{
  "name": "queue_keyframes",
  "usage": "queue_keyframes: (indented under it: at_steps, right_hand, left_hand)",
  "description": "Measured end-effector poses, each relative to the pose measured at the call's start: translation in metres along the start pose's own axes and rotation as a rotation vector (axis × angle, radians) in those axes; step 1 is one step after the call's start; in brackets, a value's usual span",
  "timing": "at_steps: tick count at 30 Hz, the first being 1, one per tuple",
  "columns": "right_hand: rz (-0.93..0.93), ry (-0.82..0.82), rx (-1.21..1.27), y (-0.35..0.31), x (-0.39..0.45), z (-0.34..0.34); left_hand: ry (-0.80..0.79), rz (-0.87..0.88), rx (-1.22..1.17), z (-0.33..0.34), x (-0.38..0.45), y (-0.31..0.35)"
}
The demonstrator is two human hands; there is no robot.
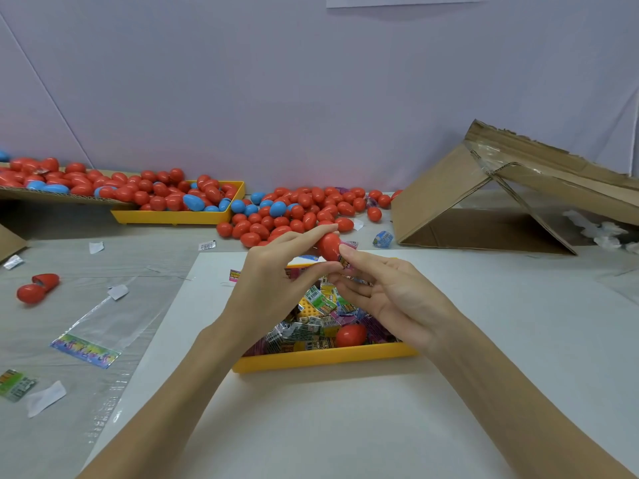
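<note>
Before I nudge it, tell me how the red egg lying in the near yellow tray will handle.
The red egg looks like glossy plastic, so probably light and slippery. Its rounded shape should roll readily, though the packets under it and the tray rim would likely stop it.

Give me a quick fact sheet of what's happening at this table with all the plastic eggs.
Activity: apparently putting a packet into an egg
left hand: grips the red egg, above the near tray
right hand: pinches a small printed packet at the egg
near tray: yellow; holds packets and a loose red egg
Behind: egg pile, red and blue; far tray; cardboard box
Far left: opened red egg
</note>
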State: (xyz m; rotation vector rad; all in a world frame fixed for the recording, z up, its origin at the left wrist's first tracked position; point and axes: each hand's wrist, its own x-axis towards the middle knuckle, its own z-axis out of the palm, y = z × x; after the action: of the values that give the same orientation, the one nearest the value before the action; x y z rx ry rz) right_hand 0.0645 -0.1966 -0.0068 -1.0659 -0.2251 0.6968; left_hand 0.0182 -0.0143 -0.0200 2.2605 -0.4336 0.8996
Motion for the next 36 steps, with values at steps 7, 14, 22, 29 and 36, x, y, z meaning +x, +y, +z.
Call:
queue_keyframes:
  at_steps: [7,14,22,29,36]
  right_hand:
    - [0.034,-0.021,0.002,0.002,0.000,0.002]
    - [0.032,-0.018,0.010,0.001,0.000,0.003]
    - [-0.103,-0.001,-0.097,-0.001,-0.001,0.002]
    - [-0.132,-0.060,-0.180,0.000,-0.001,0.002]
    - [-0.145,-0.086,-0.134,0.003,0.002,0.000]
  left_hand:
    - [-0.034,0.125,0.186,-0.007,0.001,-0.005]
    - [-0.024,0.144,0.163,-0.005,0.000,-0.005]
    - [0.000,0.127,0.075,-0.002,0.001,0.001]
    - [0.067,0.039,-0.031,-0.009,0.001,0.004]
    - [0.061,0.100,0.021,-0.013,0.001,0.003]
